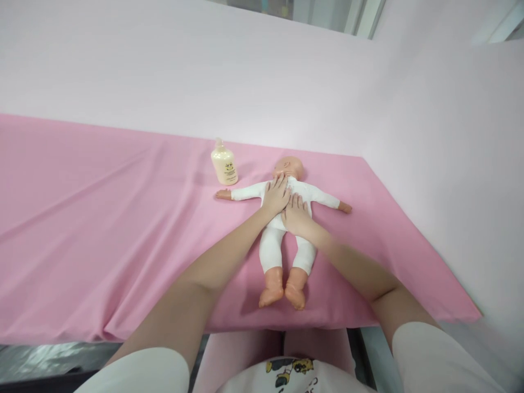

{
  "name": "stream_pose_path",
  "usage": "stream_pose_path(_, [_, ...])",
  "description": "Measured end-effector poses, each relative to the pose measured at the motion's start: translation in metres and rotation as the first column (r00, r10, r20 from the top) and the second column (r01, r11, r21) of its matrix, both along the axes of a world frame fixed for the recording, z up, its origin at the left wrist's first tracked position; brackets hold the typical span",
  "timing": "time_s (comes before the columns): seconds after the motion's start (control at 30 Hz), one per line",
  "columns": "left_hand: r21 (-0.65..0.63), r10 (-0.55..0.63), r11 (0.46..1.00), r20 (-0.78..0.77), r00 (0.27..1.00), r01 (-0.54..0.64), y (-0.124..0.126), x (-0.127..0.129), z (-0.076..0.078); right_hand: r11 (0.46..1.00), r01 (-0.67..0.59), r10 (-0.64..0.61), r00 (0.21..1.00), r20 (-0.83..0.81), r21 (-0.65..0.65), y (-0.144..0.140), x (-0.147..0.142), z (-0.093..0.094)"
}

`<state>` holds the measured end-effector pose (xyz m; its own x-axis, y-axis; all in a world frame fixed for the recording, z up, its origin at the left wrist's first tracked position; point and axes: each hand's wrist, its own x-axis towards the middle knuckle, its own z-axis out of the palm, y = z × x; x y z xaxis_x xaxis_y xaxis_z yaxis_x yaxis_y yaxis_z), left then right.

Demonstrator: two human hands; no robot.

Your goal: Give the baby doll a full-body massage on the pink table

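A baby doll (pixel 271 248) with a white cloth body lies on its back on the pink sheet, arms spread and feet toward me. My left hand (pixel 277 195) rests flat on the doll's chest, fingers stretched out toward its neck. Just below and to the right, my right hand (pixel 297 215) lies on the doll's belly with its fingers extended. The two hands are close together, and neither grasps anything. Beyond the doll's outstretched arm on the left stands a pale yellow pump bottle (pixel 225 166), upright, with a dark printed label.
The pink sheet (pixel 102 218) covers the table, with creases running across its left part. White walls (pixel 164 71) border the table at the back and on the right. A window (pixel 323 13) shows at the top. The table's front edge is close to my body.
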<state>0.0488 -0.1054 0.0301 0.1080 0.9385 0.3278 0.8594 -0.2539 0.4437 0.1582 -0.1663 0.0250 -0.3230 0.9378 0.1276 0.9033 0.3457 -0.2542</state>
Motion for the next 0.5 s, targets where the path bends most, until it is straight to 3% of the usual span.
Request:
stream_pose_path(0.13, [-0.018, -0.02, 1.0, 0.021, 1.0, 0.02, 0.003, -0.004, -0.002, 0.993, -0.115, 0.115, 0.993, -0.002, -0.019, -0.002, 0.0, 0.007])
stream_pose_path(0.3, [-0.051, -0.031, 0.998, 0.009, 0.999, 0.031, 0.002, -0.007, -0.003, 0.94, -0.338, 0.333, 0.938, -0.091, -0.041, 0.028, 0.02, 0.013])
stream_pose_path(0.5, [0.011, -0.048, 0.999, 0.068, 0.997, 0.047, 0.001, -0.009, -0.006, 0.923, -0.384, 0.376, 0.916, -0.138, -0.029, 0.044, 0.033, 0.012])
